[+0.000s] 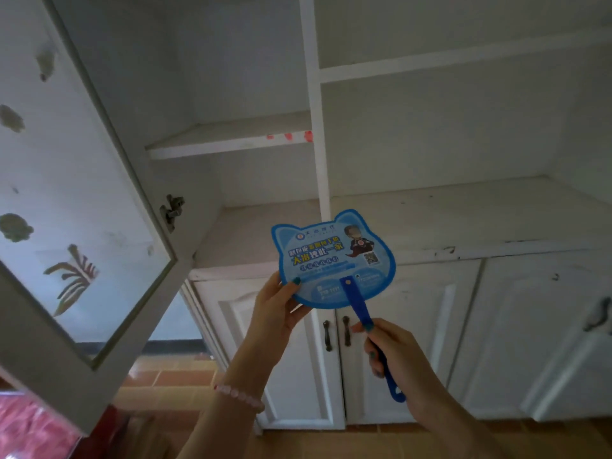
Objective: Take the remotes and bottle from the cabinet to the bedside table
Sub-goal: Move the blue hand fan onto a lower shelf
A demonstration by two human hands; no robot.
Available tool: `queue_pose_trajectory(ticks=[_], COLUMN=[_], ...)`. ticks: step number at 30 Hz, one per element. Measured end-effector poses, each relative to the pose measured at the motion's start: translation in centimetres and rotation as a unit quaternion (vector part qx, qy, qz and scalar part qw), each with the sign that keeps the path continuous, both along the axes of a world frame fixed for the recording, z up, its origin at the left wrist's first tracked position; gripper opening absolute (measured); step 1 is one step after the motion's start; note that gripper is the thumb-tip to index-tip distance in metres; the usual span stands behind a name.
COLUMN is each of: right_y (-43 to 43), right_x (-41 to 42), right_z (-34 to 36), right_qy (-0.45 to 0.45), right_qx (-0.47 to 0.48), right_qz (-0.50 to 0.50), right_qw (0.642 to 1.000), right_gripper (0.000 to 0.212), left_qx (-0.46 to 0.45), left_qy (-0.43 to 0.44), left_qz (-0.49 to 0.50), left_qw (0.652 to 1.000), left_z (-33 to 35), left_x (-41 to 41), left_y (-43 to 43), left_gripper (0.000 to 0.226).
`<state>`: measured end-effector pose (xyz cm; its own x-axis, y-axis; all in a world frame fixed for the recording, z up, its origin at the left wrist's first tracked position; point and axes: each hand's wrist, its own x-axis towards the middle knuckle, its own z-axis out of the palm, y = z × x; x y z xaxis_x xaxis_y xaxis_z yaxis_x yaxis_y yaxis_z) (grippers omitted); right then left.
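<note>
Setting: a lived-in home room; white built-in cabinet (430,226) with worn, chipped shelves; glass door (76,200) with floral decals open at its left; terracotta floor tiles (172,376) below; pink patterned fabric (29,429) further left.

fan (334,260) small print blurred, unreadable; handle (381,352) mid-section hidden in right hand (397,356); glass door (66,193) cropped at left edge.
</note>
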<state>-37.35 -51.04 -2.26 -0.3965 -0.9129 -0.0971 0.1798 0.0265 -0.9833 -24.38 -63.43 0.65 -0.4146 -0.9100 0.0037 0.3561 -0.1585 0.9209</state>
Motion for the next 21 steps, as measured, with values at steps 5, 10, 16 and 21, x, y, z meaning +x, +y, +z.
queue_pose_trajectory(ticks=[5, 10, 16, 21], right_y=[2.8, 5.8, 9.3, 11.5], right_x=[-0.8, -0.9, -0.3, -0.6], right_z=[-2.0, -3.4, -5.0, -5.9], right_qy=[-0.011, 0.021, 0.075, 0.08], right_qx=[0.04, 0.076, 0.098, 0.123], right_qz=[-0.046, -0.112, -0.175, -0.221], right_qw=[0.998, 0.991, 0.977, 0.964], right_gripper=[0.025, 0.024, 0.024, 0.024], left_qx=[0.002, 0.024, 0.097, 0.157], left_qy=[-0.001, -0.017, -0.001, -0.017], left_qz=[-0.009, -0.085, -0.159, -0.209], left_qw=[1.0, 0.996, 0.982, 0.965], left_z=[-1.1, -2.2, -4.4, -5.2], left_x=[-0.3, -1.0, -1.4, -3.1], left_y=[1.5, 3.0, 3.8, 4.4], left_gripper=[0.029, 0.026, 0.027, 0.032])
